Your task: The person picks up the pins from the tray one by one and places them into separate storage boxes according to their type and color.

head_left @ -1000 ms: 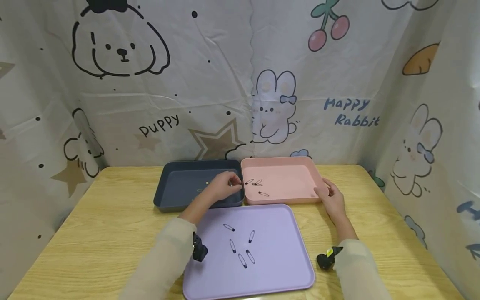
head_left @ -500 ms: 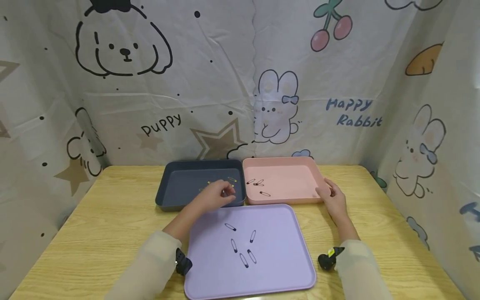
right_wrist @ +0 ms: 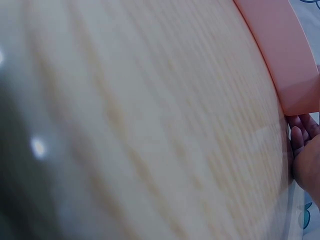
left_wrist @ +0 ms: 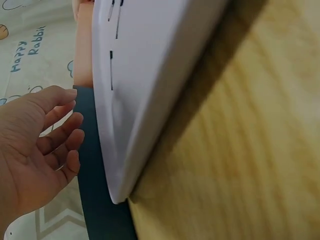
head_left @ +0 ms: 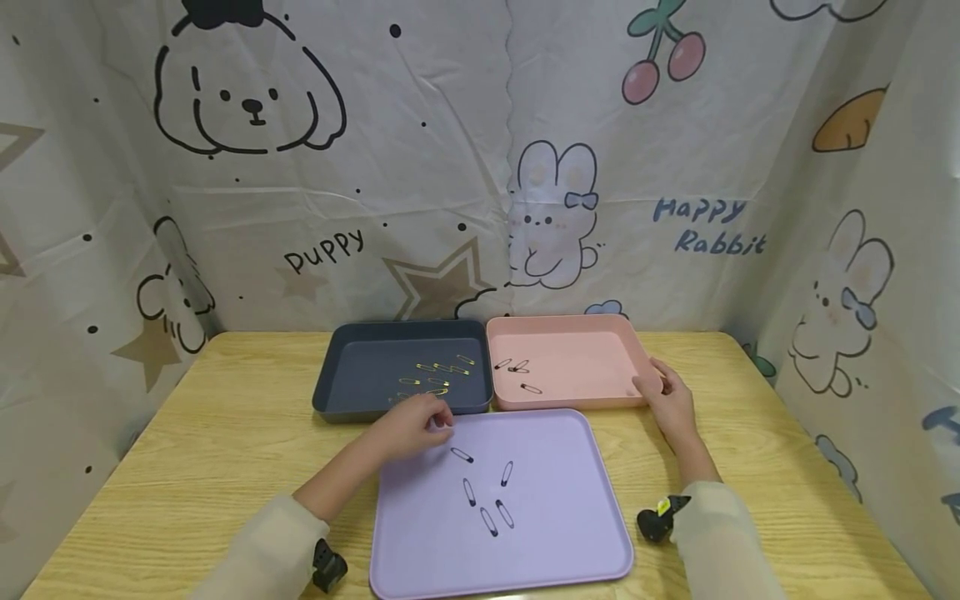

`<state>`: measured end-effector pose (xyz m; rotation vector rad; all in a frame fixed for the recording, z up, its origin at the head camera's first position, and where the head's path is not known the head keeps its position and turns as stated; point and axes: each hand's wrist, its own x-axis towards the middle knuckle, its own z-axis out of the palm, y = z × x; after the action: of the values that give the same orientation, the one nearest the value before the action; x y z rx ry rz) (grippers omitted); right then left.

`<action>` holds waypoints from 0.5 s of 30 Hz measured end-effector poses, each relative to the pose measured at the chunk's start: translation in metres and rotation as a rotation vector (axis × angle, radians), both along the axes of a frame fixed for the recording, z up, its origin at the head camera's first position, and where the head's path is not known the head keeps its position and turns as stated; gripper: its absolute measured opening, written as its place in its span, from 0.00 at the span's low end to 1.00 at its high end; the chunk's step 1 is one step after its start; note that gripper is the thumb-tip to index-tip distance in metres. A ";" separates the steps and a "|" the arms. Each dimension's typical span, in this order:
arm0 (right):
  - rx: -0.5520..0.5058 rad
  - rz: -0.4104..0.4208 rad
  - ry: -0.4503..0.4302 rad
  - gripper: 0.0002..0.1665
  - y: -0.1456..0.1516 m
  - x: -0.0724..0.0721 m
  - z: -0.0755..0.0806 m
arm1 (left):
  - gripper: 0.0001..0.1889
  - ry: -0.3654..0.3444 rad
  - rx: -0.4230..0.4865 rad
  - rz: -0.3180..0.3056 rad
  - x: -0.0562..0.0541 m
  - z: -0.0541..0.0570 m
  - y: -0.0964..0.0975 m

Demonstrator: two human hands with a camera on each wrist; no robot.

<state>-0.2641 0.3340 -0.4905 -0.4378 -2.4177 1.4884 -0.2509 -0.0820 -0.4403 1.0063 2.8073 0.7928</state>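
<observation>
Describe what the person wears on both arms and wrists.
Both arms are covered by pale cream long sleeves of a soft, slightly sheer fabric, ending near the wrists. The left hand and right hand are bare, with no rings or gloves showing. A small black device sits under the left forearm. A similar black one with a yellow mark sits at the right wrist.

Head cam: we look forward and down from above the counter (head_left: 225,433) at three trays, backdrop behind. Left wrist cam sits low, close by the lilac tray (left_wrist: 150,85) edge, tilted view. Right wrist cam skims the counter, v. near, blurred, facing the pink tray (right_wrist: 285,60). All views share counter + trays.
</observation>
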 end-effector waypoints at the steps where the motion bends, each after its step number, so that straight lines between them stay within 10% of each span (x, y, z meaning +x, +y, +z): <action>1: -0.001 0.001 -0.001 0.36 0.000 0.000 0.000 | 0.03 -0.004 -0.009 0.003 0.002 -0.001 -0.001; 9: -0.002 0.011 -0.010 0.37 0.000 0.000 0.001 | 0.02 -0.099 -0.082 0.027 0.012 -0.010 0.000; 15: -0.009 0.012 -0.012 0.37 0.000 0.000 -0.001 | 0.02 -0.037 -0.111 0.023 0.015 -0.018 0.003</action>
<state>-0.2639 0.3342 -0.4913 -0.4354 -2.4277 1.5066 -0.2363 -0.0792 -0.4586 0.9349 2.8011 0.6424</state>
